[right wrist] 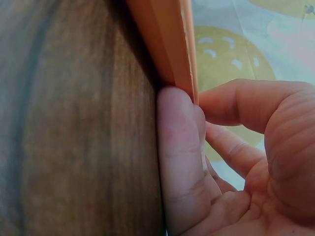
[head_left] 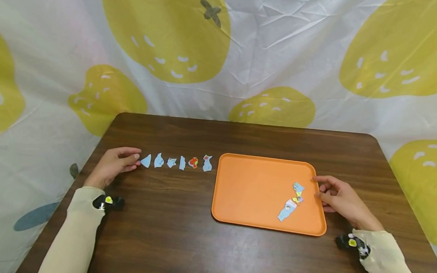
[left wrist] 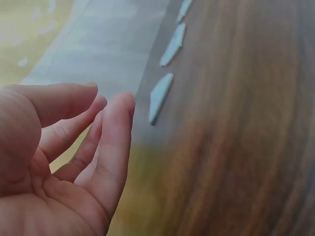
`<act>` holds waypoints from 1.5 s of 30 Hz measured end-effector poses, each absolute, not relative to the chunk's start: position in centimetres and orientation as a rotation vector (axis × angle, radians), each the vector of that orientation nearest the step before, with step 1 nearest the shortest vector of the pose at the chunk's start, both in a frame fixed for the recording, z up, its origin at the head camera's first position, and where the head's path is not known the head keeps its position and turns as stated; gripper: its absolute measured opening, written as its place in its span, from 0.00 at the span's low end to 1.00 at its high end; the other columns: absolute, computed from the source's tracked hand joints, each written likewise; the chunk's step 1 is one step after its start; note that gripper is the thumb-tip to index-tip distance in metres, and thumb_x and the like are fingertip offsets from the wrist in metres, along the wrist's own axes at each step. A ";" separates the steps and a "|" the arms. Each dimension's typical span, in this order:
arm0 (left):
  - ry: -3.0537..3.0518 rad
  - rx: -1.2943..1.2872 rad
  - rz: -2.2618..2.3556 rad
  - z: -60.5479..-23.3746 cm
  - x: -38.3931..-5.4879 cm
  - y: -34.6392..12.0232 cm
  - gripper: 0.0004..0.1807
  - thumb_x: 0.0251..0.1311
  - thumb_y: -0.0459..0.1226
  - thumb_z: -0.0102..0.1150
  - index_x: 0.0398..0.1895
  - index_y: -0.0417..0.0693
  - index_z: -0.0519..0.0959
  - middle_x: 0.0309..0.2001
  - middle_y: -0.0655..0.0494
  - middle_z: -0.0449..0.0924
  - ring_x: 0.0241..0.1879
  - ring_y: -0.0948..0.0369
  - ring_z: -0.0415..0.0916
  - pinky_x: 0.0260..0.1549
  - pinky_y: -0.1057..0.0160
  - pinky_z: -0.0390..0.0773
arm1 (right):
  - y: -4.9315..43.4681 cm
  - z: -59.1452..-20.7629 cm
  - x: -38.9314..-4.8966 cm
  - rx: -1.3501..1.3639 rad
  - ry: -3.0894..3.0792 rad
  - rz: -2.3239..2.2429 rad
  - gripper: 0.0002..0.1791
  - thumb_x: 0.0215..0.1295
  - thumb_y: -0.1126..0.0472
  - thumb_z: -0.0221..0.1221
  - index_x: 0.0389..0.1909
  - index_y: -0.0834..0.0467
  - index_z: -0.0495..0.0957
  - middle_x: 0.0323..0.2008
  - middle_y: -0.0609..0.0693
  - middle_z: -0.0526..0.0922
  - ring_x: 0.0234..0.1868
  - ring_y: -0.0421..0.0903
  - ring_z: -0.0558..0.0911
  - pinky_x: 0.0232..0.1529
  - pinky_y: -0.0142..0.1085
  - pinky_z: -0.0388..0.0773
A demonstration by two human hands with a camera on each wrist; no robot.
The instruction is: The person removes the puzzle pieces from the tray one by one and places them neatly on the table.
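My left hand is at the left end of a row of flat puzzle pieces, its fingertips beside a pale blue triangular piece. In the left wrist view its thumb and fingers stand apart, nothing between them, and the triangular piece lies just beyond the fingertips. An orange tray lies on the table to the right of the row. My right hand pinches the tray's right rim, thumb on the rim's edge and a finger against its outer side, low by the table. Several pieces lie in a slanting line on the tray.
More pieces run rightward in the row: pale blue ones, a red one and a taller blue one near the tray's left edge. A dark wooden table bears everything. Behind it hangs a fruit-patterned white cloth.
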State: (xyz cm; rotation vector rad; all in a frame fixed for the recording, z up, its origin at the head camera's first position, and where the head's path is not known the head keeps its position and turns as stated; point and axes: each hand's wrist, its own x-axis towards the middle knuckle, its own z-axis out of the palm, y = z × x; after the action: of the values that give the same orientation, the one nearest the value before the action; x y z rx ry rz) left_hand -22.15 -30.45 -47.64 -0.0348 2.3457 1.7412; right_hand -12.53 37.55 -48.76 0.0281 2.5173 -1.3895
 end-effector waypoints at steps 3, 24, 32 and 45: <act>2.374 -0.026 1.749 -47.3 -22.0 -30.4 0.28 0.76 0.38 0.61 0.71 0.28 0.71 0.57 0.48 0.81 0.42 0.70 0.86 0.43 0.70 0.87 | 37.5 -48.7 -12.7 0.027 2.521 -1.375 0.33 0.74 0.63 0.63 0.77 0.62 0.66 0.50 0.61 0.72 0.38 0.43 0.82 0.37 0.40 0.90; 2.523 0.008 1.741 -45.4 -21.4 -27.0 0.29 0.75 0.47 0.63 0.70 0.37 0.74 0.53 0.58 0.80 0.50 0.63 0.81 0.43 0.66 0.87 | 37.1 -48.6 -12.8 0.057 2.501 -1.379 0.32 0.74 0.65 0.62 0.76 0.62 0.66 0.48 0.60 0.71 0.38 0.44 0.81 0.37 0.42 0.90; 2.529 0.052 1.757 -45.1 -21.4 -25.4 0.28 0.75 0.46 0.63 0.68 0.37 0.74 0.50 0.64 0.79 0.48 0.66 0.79 0.44 0.63 0.87 | 37.2 -48.6 -12.7 0.062 2.496 -1.382 0.32 0.74 0.65 0.62 0.76 0.62 0.66 0.49 0.60 0.70 0.38 0.45 0.81 0.37 0.42 0.90; 2.466 0.197 1.776 -44.5 -20.4 -20.6 0.22 0.75 0.39 0.63 0.66 0.37 0.76 0.63 0.34 0.76 0.48 0.55 0.80 0.40 0.65 0.85 | 37.3 -48.3 -12.5 0.053 2.503 -1.385 0.31 0.74 0.66 0.62 0.76 0.63 0.67 0.48 0.60 0.70 0.37 0.44 0.81 0.36 0.42 0.90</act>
State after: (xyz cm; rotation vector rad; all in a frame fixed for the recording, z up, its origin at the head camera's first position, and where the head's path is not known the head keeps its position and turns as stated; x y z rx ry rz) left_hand -20.42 -20.64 -44.53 0.1971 2.4662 1.7762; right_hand -12.52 37.25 -48.35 0.0530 2.5031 -1.3851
